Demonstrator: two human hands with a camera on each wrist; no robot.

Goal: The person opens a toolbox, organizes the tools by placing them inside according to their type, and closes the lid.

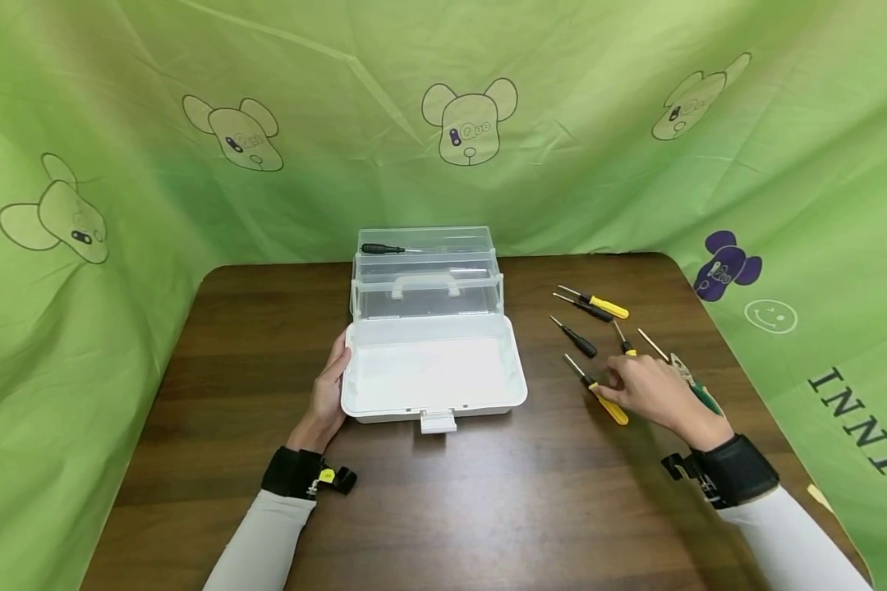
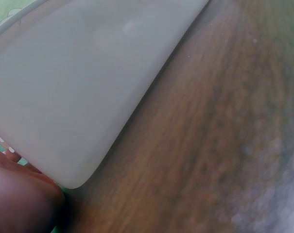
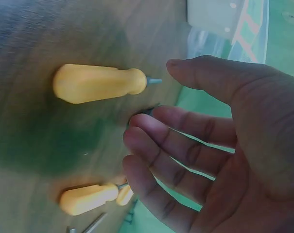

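Observation:
A white toolbox (image 1: 434, 373) with clear fold-out trays (image 1: 429, 304) stands open in the middle of the table. My left hand (image 1: 330, 392) grips its left side, thumb at the rim; in the left wrist view the hand (image 2: 23, 199) shows at the box's corner. My right hand (image 1: 654, 394) hovers over the tools on the right, fingers loosely bent. Nearest it lies a screwdriver with a yellow handle (image 1: 610, 405). The right wrist view shows nothing between the thumb and fingers, with a yellow handle (image 3: 98, 83) apart from them. Another yellow-handled screwdriver (image 1: 628, 349) is partly hidden behind the hand.
A black screwdriver (image 1: 383, 249) lies in the top tray. Black screwdrivers (image 1: 580, 341) (image 1: 595, 310) and a yellow-handled one (image 1: 608, 307) lie right of the box. Green-handled pliers (image 1: 705, 397) and a thin rod (image 1: 652, 344) are near the right edge. Green cloth (image 1: 310, 205) surrounds the table.

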